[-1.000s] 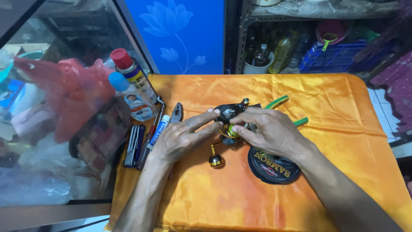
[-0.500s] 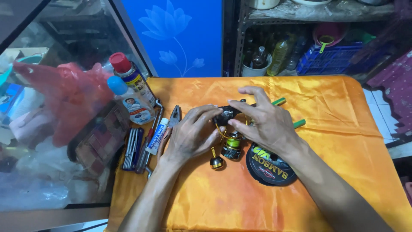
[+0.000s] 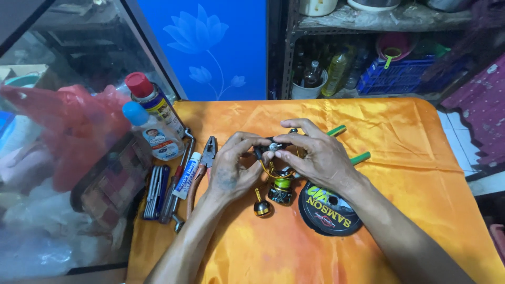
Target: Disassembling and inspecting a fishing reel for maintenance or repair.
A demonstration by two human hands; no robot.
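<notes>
My left hand (image 3: 234, 169) and my right hand (image 3: 315, 153) both grip a black and gold fishing reel (image 3: 278, 181) above the middle of an orange cloth-covered table (image 3: 410, 158). The reel's spool carries green line, and its handle knob (image 3: 261, 207) hangs down on the left. Fingers of both hands pinch a small metal part at the reel's top. My palms hide much of the reel body.
A round black spool of fishing line (image 3: 329, 213) lies just right of the reel. Two green-handled tools (image 3: 360, 156) poke out behind my right hand. Pliers (image 3: 206, 158), a small tube (image 3: 188, 174), a blue tool set (image 3: 156, 190) and two bottles (image 3: 152, 118) sit left. A glass tank borders the left edge.
Both hands have drawn closer together on the reel. The right hand's fingers, lifted over it half a second ago, now pinch its top. The reel has stayed near the table's middle.
</notes>
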